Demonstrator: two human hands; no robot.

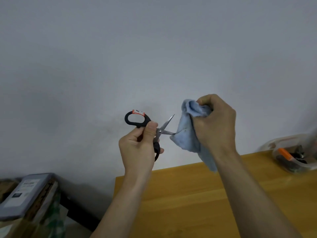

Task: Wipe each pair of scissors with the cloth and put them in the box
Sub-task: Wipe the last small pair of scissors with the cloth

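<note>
Hands: left (137,145) on open scissors (158,131), lower blade seemingly against right-held (215,122) cloth (187,134).

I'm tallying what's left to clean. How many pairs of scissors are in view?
1 clearly: black-handled scissors, blades open, held up by the left hand. The clear box on the table's right seems to hold more, too blurred to count.

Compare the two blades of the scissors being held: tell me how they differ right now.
The scissors, gripped by the left hand, are spread open. The upper blade points up and right, bare, its tip free in the air. The lower blade runs almost level, its tip at the blue cloth bunched in the right hand. Both are slim, pointed metal.
</note>
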